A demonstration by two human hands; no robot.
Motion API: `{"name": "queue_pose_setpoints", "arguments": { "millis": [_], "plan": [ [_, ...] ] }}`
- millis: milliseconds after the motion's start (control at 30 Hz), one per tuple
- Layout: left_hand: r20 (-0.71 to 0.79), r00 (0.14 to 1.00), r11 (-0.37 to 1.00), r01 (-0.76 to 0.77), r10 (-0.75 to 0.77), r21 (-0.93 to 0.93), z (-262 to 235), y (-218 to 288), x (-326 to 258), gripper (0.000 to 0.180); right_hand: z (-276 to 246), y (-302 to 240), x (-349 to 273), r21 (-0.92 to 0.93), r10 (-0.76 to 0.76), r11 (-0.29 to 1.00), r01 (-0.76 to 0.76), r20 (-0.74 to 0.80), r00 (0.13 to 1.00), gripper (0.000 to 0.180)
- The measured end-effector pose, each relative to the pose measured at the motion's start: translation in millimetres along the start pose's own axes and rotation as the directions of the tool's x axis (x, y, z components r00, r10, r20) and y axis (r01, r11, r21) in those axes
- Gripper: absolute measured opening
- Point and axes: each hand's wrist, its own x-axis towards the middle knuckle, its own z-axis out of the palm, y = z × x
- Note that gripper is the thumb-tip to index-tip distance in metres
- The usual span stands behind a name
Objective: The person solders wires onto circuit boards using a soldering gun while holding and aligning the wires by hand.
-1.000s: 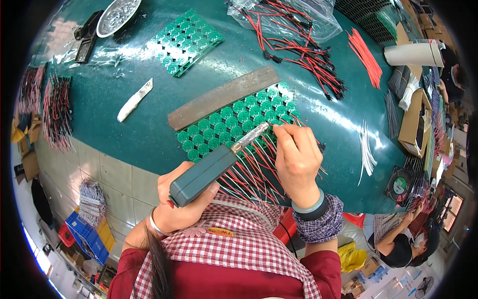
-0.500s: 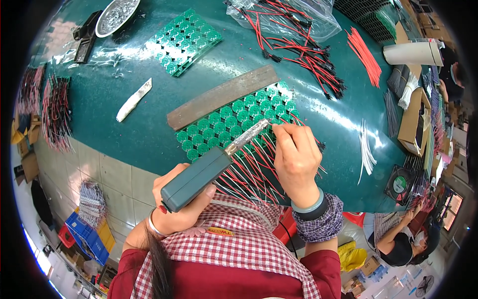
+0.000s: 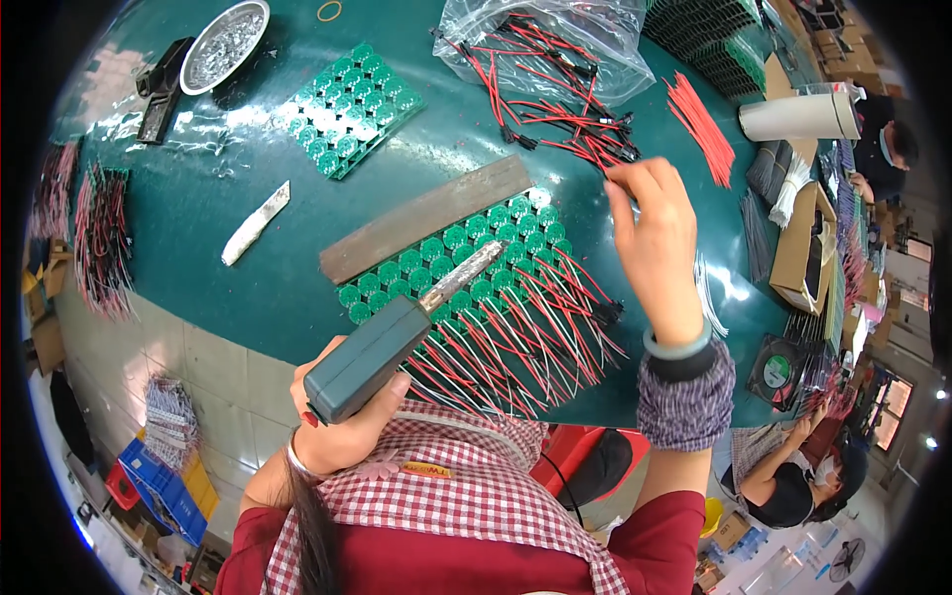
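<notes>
My left hand [image 3: 342, 407] is wrapped round the dark green handle of a soldering gun [image 3: 367, 347]. Its silvery tip lies over a panel of round green circuit boards [image 3: 407, 260]. Red, white and black wires [image 3: 516, 342] fan out from the panel's near side toward my apron. My right hand [image 3: 656, 238] is at the near edge of a heap of red-and-black wire leads [image 3: 565, 124], thumb and fingertips pinched on a red wire lead there. A flat brown bar [image 3: 426, 218] rests along the panel's far edge.
A second green board stack [image 3: 347, 109] lies farther back, near a metal dish [image 3: 226, 48] and a white-wrapped blade-shaped piece [image 3: 256, 223]. A clear plastic bag [image 3: 625, 59], red wires [image 3: 700, 129] and an open carton [image 3: 805, 248] stand right. Another person [image 3: 793, 476] sits at the right.
My right hand has left the panel and moved right and away to the wire heap. The soldering gun stays over the panel in my left hand. The view has shifted slightly.
</notes>
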Motion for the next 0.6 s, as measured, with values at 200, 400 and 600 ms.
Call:
{"name": "queue_pose_setpoints", "arguments": {
  "millis": [200,400,600],
  "plan": [
    [-0.023,1.000,1.000,0.001,-0.001,0.028,-2,2,1,0.023,38,16,15,-0.073,0.036,0.997,-0.038,-0.026,0.999,0.014],
    [-0.031,0.999,0.999,-0.010,0.012,0.039,-7,2,2,0.022,32,14,6,-0.139,-0.016,0.990,0.011,-0.034,0.999,0.014],
    [-0.015,1.000,0.998,0.017,-0.017,0.056,-11,0,-3,0.023,4,-42,-31,0.095,-0.037,0.995,0.037,-0.006,0.999,0.018]
  ]
}}
